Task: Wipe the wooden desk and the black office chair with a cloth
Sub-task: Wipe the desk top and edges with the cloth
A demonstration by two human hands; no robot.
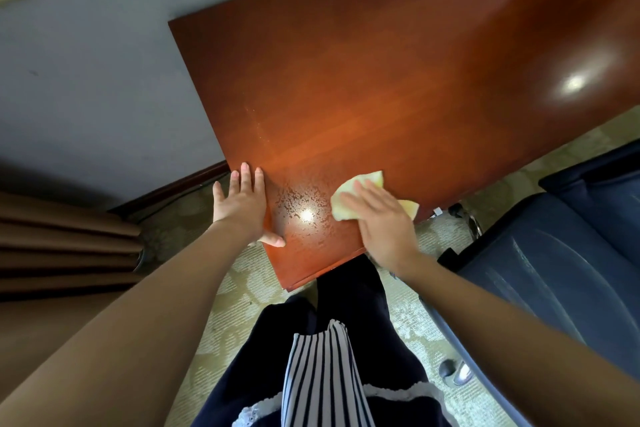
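Observation:
The reddish wooden desk [381, 80] fills the upper middle of the view, its near corner pointing toward me. Wet droplets glisten on that corner. My right hand [381, 218] presses flat on a pale yellow cloth [349, 194] lying on the desk near its right edge. Fingers straight, my left hand [242, 204] rests on the desk's left edge, the thumb lying on the top. The dark office chair [554, 253] stands at the right, beside the desk.
Brown curtain folds [62, 246] hang at the left. A grey wall [86, 80] runs behind the desk. Patterned carpet [242, 288] covers the floor around my legs. The chair's casters [453, 371] sit on the floor at lower right.

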